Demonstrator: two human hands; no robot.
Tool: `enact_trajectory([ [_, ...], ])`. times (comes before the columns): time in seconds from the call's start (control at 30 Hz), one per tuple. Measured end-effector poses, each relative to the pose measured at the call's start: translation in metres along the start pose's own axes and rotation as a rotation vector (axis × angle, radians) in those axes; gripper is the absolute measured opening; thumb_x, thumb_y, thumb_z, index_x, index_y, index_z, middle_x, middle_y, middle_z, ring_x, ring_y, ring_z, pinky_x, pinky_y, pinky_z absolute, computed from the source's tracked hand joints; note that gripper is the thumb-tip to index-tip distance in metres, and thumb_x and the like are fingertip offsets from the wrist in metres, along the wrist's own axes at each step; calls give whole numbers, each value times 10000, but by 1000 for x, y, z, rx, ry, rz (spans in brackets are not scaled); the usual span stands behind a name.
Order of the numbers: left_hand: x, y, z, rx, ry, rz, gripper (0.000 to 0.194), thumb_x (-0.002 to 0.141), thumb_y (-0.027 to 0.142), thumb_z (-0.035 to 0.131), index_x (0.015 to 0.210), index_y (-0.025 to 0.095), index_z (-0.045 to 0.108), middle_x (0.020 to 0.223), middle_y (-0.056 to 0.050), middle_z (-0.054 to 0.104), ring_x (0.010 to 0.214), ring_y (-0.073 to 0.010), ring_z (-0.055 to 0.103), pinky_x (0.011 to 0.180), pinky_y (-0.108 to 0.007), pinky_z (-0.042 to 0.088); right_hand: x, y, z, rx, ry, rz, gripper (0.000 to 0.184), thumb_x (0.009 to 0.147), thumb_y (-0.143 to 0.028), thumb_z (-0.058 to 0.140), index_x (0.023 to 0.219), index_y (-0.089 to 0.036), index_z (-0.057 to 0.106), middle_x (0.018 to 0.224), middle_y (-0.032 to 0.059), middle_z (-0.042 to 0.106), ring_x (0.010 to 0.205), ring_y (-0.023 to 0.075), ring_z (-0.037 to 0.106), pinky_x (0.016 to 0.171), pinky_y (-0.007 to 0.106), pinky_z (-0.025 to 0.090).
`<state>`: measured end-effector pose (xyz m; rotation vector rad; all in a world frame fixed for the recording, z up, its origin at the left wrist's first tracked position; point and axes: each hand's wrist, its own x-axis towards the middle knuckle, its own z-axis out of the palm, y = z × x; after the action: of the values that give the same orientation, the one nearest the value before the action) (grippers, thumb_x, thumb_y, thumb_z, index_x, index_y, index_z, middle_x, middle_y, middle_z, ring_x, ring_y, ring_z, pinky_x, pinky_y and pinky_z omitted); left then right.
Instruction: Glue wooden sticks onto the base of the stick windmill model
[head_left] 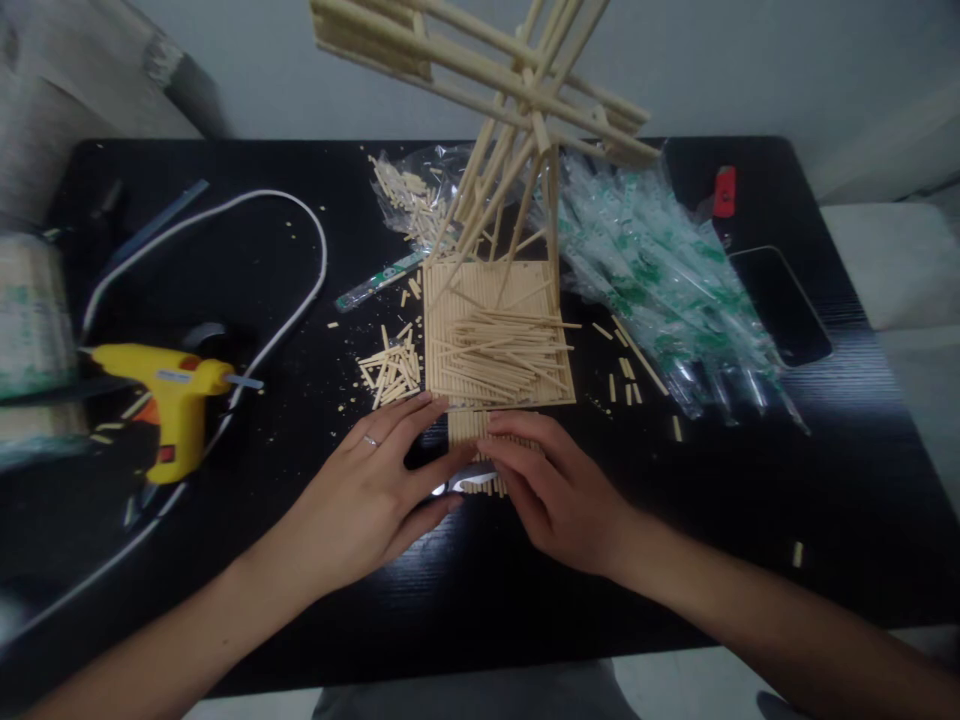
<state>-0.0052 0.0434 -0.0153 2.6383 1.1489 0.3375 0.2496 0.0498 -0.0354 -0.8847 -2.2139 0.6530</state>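
Note:
My left hand (375, 468) reaches in with its fingers stretched apart. Its far fingertips touch the lower left corner of a square platform of glued wooden sticks (435, 350), and its lower fingers lie beside a small panel of sticks (463, 428). Fingers curled together, my right hand (559, 485) grips the right side of this panel, covering much of it. A shiny pale strip (474, 474) crosses the panel's near end between my hands; I cannot tell what it is. Loose sticks (502, 350) are heaped on the platform, and a windmill-like stick frame (532, 95) rises behind it.
To the left lies a yellow glue gun (176, 390) with a looping white cord (319, 230). Cut stick pieces (394, 368) are piled left of the platform. Plastic wrappers (645, 250), a phone (780, 305) and a red object (724, 192) lie on the right.

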Motion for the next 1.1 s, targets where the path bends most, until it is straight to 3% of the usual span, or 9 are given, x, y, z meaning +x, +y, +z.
enact_trajectory([
  [0.23,1,1,0,-24,19,-10,410,966,346,677,1369,269,660,1524,-165,515,1452,-392,484,1147,-621,492,2,-1,6,73,31,24,428,1018,-57,526,1408,-229,569,1298,101,690,1245,205,679,1055,395,614],
  [0.47,1,1,1,-15,27,-4,466,970,356,674,1426,281,624,1504,-174,525,1444,-394,491,1124,-623,510,11,0,8,133,166,119,215,1013,-102,617,1162,-243,682,1076,35,750,1000,160,745,900,324,654],
  [0.63,1,1,1,-30,19,-16,502,964,356,681,1457,297,603,1518,-163,528,1448,-389,491,1132,-609,506,17,1,0,209,206,253,104,991,-163,666,1034,-249,706,954,12,752,901,175,744,826,344,654],
  [0.9,1,1,1,-17,6,-9,460,978,376,659,1426,273,629,1516,-179,520,1466,-388,469,1143,-600,496,20,3,-18,430,277,495,43,970,-225,696,1012,-235,697,923,3,722,700,133,741,655,262,646],
  [1.1,2,1,0,-26,6,-13,479,978,372,661,1445,281,615,1515,-175,525,1468,-387,469,1156,-599,485,22,5,-21,425,264,533,25,984,-223,672,983,-234,695,737,-41,677,623,119,689,613,240,607],
])
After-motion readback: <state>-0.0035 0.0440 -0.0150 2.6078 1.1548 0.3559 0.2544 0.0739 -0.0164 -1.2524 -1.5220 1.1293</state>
